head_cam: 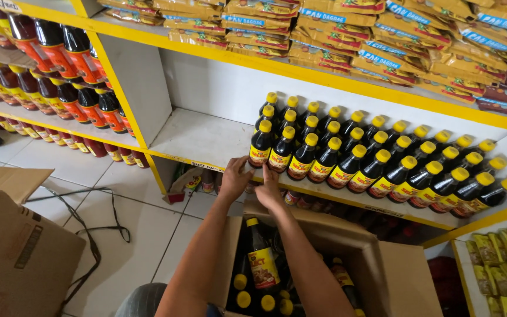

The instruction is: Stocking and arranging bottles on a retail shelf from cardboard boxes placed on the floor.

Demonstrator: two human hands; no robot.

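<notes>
My left hand (234, 178) and my right hand (268, 186) reach up together to the front edge of a white shelf with yellow trim (200, 141). Their fingers meet just below the leftmost front bottle (260, 145) of several rows of dark sauce bottles with yellow caps (382, 158). Whether either hand grips anything is hidden by the fingers. Below my arms stands an open cardboard box (394, 270) that holds more of the same dark bottles (262, 258), some upright and some lying.
Red-labelled dark bottles (60, 64) fill the shelves at left. Yellow packets (347, 35) are stacked on the top shelf. Another cardboard box (19, 246) sits at lower left beside a black cable (92, 235) on the white tiled floor.
</notes>
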